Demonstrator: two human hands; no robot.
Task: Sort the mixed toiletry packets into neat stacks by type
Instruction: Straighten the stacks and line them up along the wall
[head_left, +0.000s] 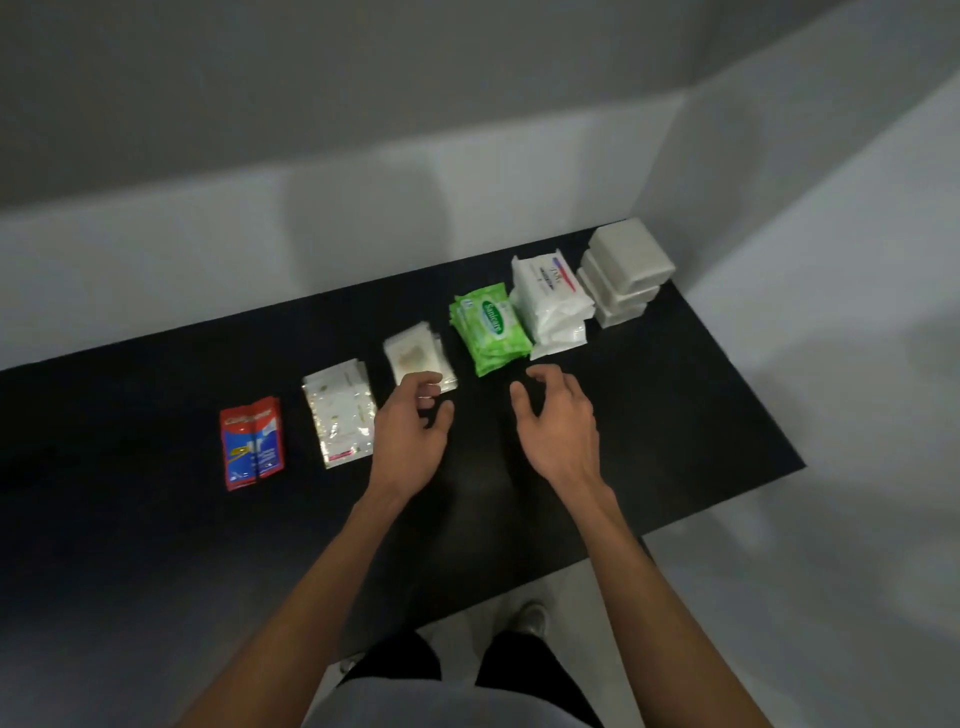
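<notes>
Several stacks lie in a row on the black table (675, 415). From left to right: red toothpaste sachets (253, 441), clear-and-white sachets (340, 413), small clear packets (415, 356), green wipe packs (488, 327), white wipe packs (550, 301) and plain white boxes (626, 270). My left hand (410, 431) hovers just in front of the small clear packets with fingers loosely curled and nothing in them. My right hand (558, 421) hovers in front of the green wipe packs, fingers relaxed and spread, holding nothing.
Grey walls close in the table at the back and on the right. The table's right end and near edge border a pale floor, where my legs and a shoe (532, 618) show.
</notes>
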